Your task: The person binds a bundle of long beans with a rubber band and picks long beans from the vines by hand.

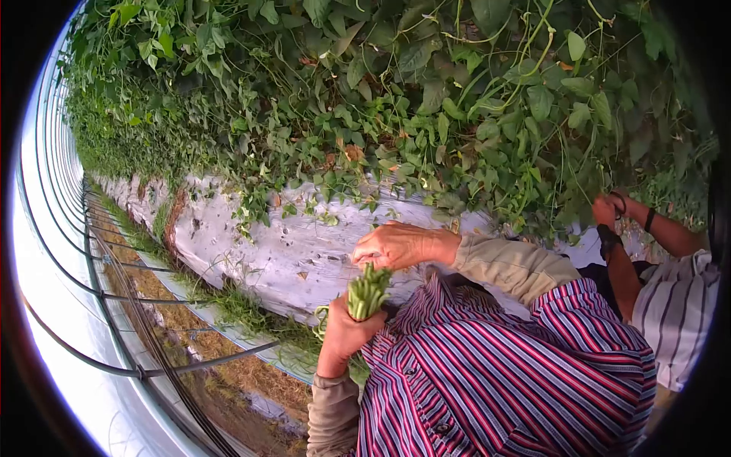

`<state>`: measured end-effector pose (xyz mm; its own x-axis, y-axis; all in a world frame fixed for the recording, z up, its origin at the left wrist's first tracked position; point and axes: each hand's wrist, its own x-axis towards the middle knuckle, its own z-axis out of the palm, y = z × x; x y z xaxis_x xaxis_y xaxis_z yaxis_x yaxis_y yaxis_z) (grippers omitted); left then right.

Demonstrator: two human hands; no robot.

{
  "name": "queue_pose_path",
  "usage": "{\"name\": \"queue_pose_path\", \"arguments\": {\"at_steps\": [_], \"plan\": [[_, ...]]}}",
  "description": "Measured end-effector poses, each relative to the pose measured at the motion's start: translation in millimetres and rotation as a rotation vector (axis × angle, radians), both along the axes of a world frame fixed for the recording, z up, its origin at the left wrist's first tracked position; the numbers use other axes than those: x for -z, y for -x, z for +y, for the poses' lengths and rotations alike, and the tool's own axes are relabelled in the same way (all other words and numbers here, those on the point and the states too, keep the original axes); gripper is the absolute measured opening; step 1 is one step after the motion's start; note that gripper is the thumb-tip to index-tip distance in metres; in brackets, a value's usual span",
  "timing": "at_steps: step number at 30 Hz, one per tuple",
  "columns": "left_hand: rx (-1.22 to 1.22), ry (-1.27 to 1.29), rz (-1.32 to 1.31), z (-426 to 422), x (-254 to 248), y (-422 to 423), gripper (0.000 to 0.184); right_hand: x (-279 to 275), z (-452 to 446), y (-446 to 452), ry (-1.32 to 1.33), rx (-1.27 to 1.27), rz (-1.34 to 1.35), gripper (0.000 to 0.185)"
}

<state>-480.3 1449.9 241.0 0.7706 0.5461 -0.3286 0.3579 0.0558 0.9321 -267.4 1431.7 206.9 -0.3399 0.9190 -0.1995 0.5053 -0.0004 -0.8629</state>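
Green-bean bundle (369, 291), quantity one: held just off view centre at 6 o'clock, above the plastic-covered bed (259, 247), ends pointing towards 12 o'clock. Individual pods overlap; count not obtainable.

Left grip (352, 329), one: wrapped firmly around the bundle. Right grip (397, 245), one: fingers curled, at 1 o'clock from the bundle ends and close by; whether it pinches anything, cannot tell.

Step in hand, as judged: gathering pods into the bundle, or tidying its ends. Next move probably calls for a steady left grip while the right adds or aligns pods.

Further items, counted:
- Bean foliage (396, 114), one dense bank, 10 to 2 o'clock; leaves uncounted.
- Striped apron (502, 358), one, 5 o'clock.
- Co-worker (678, 312), one, two forearms showing, 4 o'clock.
- Tunnel hoops (209, 362), several, 7 to 10 o'clock; exact number unclear.
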Motion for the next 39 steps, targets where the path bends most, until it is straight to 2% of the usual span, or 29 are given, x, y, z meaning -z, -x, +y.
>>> {"name": "queue_pose_path", "arguments": {"at_steps": [2, 4, 7, 8, 10, 12, 14, 15, 18, 20, 21, 22, 24, 26, 27, 28, 29, 30, 33, 34, 37, 38, 39], "plan": [[-0.353, 0.417, -0.17, 36, -24, 10, 0.027, -9, -2, 1, -0.456, 0.024, -0.205, 0.032], [-0.481, 0.597, -0.226, 55, -10, 3, 0.03, -20, -22, -2, -0.426, 0.062, -0.234, 0.035], [-0.469, 0.703, -0.269, 74, 0, -25, 0.029, -43, -32, -2, 0.146, 0.278, 0.414, 0.051], [-0.478, 0.784, -0.339, 92, -5, -16, 0.028, -67, -18, 12, 0.154, 0.277, 0.384, 0.051], [-0.46, 0.837, -0.396, 90, 10, -39, 0.025, -75, -22, 6, 0.123, 0.448, 1.023, 0.05], [-0.402, 0.861, -0.426, 85, 10, -63, 0.022, -82, -18, 9, -0.016, 0.535, 1.417, 0.045], [-0.412, 0.891, -0.472, 84, 3, -78, 0.021, -86, -9, 8, -0.09, 0.708, 1.674, 0.035], [-0.41, 0.905, -0.54, 95, -9, -77, 0.021, -97, 9, 15, -0.167, 0.765, 1.648, 0.033], [-0.398, 0.782, -0.562, 102, -19, -82, 0.021, -80, 28, 19, -0.328, 0.865, 1.532, 0.041], [-0.33, 0.772, -0.573, 111, -13, -73, 0.022, -69, 46, 26, -0.398, 1.045, 1.026, 0.038], [-0.312, 0.754, -0.588, 115, -10, -68, 0.023, -57, 58, 28, -0.473, 1.048, 0.677, 0.034], [-0.311, 0.744, -0.6, 131, -16, -67, 0.023, -57, 82, 27, -0.511, 1.025, 0.522, 0.032], [-0.251, 0.722, -0.595, 156, -1, -52, 0.02, -31, 107, 32, -0.432, 1.013, 0.612, 0.034], [-0.316, 0.733, -0.617, 183, 23, -40, 0.021, -22, 135, 37, -0.336, 0.966, 0.636, 0.043], [-0.408, 0.717, -0.637, 198, 32, -29, 0.021, -25, 147, 48, -0.292, 0.893, 0.621, 0.055], [-0.334, 0.708, -0.637, 211, 40, -21, 0.024, -31, 156, 58, -0.255, 0.836, 0.604, 0.068], [-0.256, 0.72, -0.614, 231, 41, -27, 0.028, -43, 176, 50, -0.154, 0.778, 0.511, 0.091], [-0.292, 0.72, -0.627, 239, 48, -12, 0.028, -44, 184, 63, -0.134, 0.746, 0.507, 0.091], [-0.015, 0.658, -0.59, 269, 61, 6, 0.034, -41, 216, 82, -0.086, 0.606, 0.338, 0.1], [-0.027, 0.658, -0.595, 275, 67, 10, 0.034, -45, 224, 88, -0.081, 0.595, 0.336, 0.1], [0.203, 0.521, -0.457, 299, 80, 11, 0.04, -52, 250, 92, -0.093, 0.539, 0.162, 0.094], [0.197, 0.515, -0.464, 303, 82, 16, 0.04, -51, 252, 99, -0.098, 0.53, 0.158, 0.094], [0.228, 0.453, -0.463, 310, 85, 14, 0.039, -49, 259, 97, -0.155, 0.493, 0.034, 0.091]]}}
